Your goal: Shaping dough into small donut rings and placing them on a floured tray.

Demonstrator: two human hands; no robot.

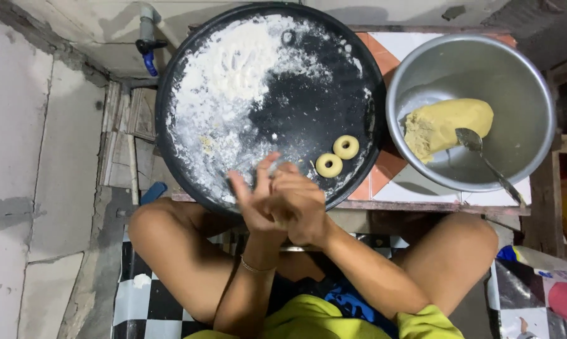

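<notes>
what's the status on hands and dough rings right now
Left hand and right hand pressed together over tray edge, contents hidden. Two dough rings on tray. Dough lump and spoon in bowl.

left hand [253,199] upright, fingers spread; right hand [299,204] pressed palm-to-palm against it; forearms converging

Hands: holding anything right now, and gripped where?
Cannot be told. The left hand and right hand are pressed together, palm to palm, over the near edge of the black tray; anything between them is hidden. The two dough rings lie untouched.
</notes>
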